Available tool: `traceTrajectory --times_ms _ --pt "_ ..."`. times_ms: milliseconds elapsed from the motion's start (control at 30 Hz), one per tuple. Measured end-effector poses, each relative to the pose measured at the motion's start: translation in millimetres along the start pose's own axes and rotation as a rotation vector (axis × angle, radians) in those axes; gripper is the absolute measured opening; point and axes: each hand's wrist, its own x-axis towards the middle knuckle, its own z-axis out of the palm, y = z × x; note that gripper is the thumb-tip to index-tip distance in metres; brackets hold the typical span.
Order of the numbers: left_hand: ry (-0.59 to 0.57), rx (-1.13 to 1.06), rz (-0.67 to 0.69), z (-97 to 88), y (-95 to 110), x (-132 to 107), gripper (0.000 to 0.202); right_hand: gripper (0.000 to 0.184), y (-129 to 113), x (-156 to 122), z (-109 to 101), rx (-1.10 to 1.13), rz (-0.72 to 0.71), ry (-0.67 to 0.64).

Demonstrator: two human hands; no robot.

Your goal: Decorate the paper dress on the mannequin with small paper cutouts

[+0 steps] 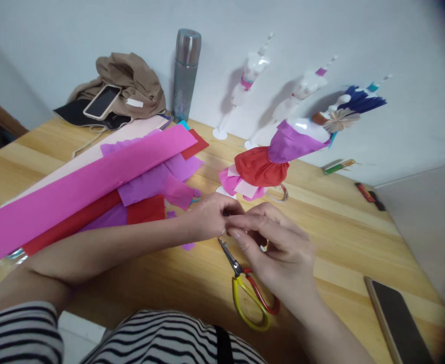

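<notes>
My left hand (215,216) and my right hand (281,247) meet over the table, fingertips pinched together. Whatever they hold is small and mostly hidden by the fingers; only a whitish speck shows there. Scissors (238,270) with one yellow and one red handle lie just below the hands, tips toward the left hand. Behind the hands stands a small white dress form (307,129) wearing a purple top (294,144), a red puffed skirt (263,167) and a pink lower layer (241,183). Navy fringe (362,99) and a pleated beige fan (339,120) are at its upper part.
Crepe paper strips, including a long pink one (89,187), cover the table's left side. A flask (186,76), a brown cloth bundle (131,81) and a phone (101,101) stand behind. Two bare dress forms (254,65) line the wall. Another phone (398,318) lies right.
</notes>
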Motion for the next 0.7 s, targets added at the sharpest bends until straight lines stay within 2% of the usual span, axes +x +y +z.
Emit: traceTrajectory --times_ms 167,367,533,700 --pt "-0.003 0.075 0.044 -1.8 -7.1 1.1 0.013 0.027 1.6 -3.0 1.7 -0.024 -0.034 -0.055" --pt "0.068 0.09 -0.008 -0.5 -6.1 1.6 0.009 0.021 1.1 -5.3 3.3 -0.161 -0.109 -0.086" --pt "0.126 0.087 -0.031 -0.5 -3.9 1.5 0.016 0.02 7.4 -8.1 8.2 -0.325 -0.2 -0.071" --pt "0.139 0.054 -0.1 1.6 -2.6 0.7 0.016 0.022 4.8 -9.4 8.9 -0.319 -0.183 -0.076"
